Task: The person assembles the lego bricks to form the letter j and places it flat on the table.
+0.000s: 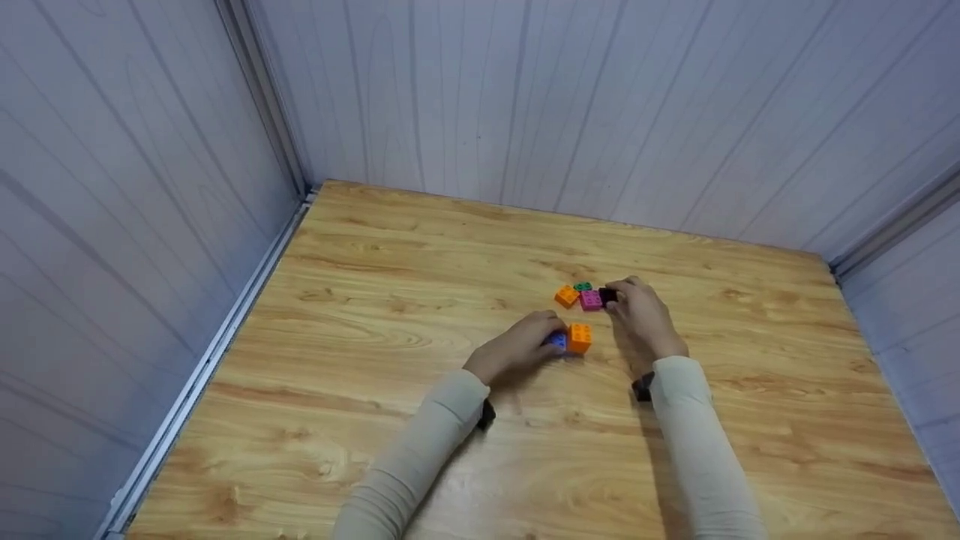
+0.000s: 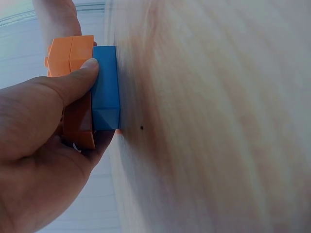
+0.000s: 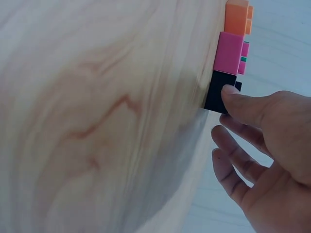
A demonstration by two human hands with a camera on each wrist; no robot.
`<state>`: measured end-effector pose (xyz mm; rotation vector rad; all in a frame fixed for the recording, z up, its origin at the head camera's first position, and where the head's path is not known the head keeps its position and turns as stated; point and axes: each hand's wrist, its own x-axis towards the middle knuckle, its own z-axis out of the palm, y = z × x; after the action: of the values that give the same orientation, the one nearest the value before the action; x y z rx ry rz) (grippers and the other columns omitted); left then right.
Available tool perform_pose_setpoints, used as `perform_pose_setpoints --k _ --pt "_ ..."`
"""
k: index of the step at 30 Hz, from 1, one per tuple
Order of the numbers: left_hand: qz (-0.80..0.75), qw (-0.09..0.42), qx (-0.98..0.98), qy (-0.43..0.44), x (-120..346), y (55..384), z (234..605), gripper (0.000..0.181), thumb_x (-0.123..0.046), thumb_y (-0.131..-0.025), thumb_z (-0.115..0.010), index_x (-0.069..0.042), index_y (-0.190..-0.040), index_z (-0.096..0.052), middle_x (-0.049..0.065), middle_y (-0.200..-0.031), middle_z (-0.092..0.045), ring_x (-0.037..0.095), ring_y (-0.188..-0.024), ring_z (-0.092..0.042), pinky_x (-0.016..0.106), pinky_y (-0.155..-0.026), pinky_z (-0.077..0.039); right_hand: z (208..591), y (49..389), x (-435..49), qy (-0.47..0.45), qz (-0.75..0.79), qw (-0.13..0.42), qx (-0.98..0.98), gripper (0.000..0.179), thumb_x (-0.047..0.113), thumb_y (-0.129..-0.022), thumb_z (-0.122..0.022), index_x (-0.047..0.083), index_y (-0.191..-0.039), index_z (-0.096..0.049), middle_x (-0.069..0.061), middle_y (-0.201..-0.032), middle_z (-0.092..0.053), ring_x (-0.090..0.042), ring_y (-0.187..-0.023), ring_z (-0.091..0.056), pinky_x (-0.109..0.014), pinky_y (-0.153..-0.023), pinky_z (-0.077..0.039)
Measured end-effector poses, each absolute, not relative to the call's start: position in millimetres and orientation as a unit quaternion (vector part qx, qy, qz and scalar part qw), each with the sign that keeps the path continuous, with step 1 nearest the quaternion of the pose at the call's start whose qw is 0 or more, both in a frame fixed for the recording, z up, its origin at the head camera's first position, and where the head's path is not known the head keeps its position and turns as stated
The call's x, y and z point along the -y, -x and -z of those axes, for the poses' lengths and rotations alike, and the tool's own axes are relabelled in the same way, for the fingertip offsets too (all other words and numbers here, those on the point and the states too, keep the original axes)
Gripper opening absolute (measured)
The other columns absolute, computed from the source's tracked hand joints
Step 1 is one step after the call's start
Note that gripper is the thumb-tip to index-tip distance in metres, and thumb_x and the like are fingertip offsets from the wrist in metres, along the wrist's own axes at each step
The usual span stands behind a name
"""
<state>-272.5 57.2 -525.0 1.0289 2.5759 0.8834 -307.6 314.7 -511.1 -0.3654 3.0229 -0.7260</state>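
Observation:
My left hand (image 1: pixel 521 343) grips a small build of toy building bricks at the table's middle. In the left wrist view its thumb lies across a blue brick (image 2: pixel 105 90) low against the table, with orange bricks (image 2: pixel 70 53) and a brownish one (image 2: pixel 79 121) joined above. My right hand (image 1: pixel 645 311) pinches a black brick (image 3: pixel 220 90) between thumb and forefinger, its other fingers loosely bent. That brick touches or nearly touches a pink brick (image 1: pixel 591 300). Beside the pink one lie an orange brick (image 1: pixel 567 296) and a green brick (image 1: pixel 583 286), the latter mostly hidden in the right wrist view.
The bricks and hands are on a wood-grain table (image 1: pixel 375 300). Pale panelled walls rise behind it (image 1: pixel 480 97) and at both sides. A metal rail (image 1: pixel 202 367) runs along the left edge.

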Motion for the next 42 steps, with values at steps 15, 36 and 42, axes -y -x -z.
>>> perform_pose_setpoints --k 15,36,42 --pt "-0.304 0.109 -0.877 -0.357 -58.3 270.9 522.8 0.032 -0.023 -0.106 -0.056 -0.006 -0.132 -0.062 0.009 -0.128 -0.063 0.022 -0.118 -0.059 0.035 -0.106 -0.049 502.5 291.1 -316.8 0.127 0.205 -0.027 -0.970 0.036 0.016 -0.103 -0.061 0.002 -0.136 -0.061 -0.022 -0.130 -0.060 -0.043 -0.113 -0.061 -0.058 -0.093 -0.054" --pt "-0.305 0.104 -0.878 -0.354 -58.1 268.7 523.7 0.032 -0.023 -0.105 -0.059 -0.006 -0.131 -0.063 0.008 -0.128 -0.064 0.021 -0.118 -0.059 0.034 -0.106 -0.049 490.3 254.8 -301.4 0.155 0.213 -0.059 -0.963 0.033 0.020 -0.103 -0.060 0.005 -0.133 -0.062 -0.019 -0.125 -0.061 -0.039 -0.111 -0.063 -0.054 -0.090 -0.055" --pt "-0.302 0.095 -0.878 -0.359 -57.0 270.2 524.1 0.032 -0.023 -0.104 -0.059 -0.006 -0.131 -0.064 0.008 -0.126 -0.064 0.021 -0.116 -0.059 0.034 -0.105 -0.049 484.6 247.0 -296.4 0.165 0.211 -0.050 -0.962 0.035 0.023 -0.105 -0.057 0.007 -0.136 -0.060 -0.018 -0.130 -0.061 -0.037 -0.115 -0.061 -0.054 -0.092 -0.054"
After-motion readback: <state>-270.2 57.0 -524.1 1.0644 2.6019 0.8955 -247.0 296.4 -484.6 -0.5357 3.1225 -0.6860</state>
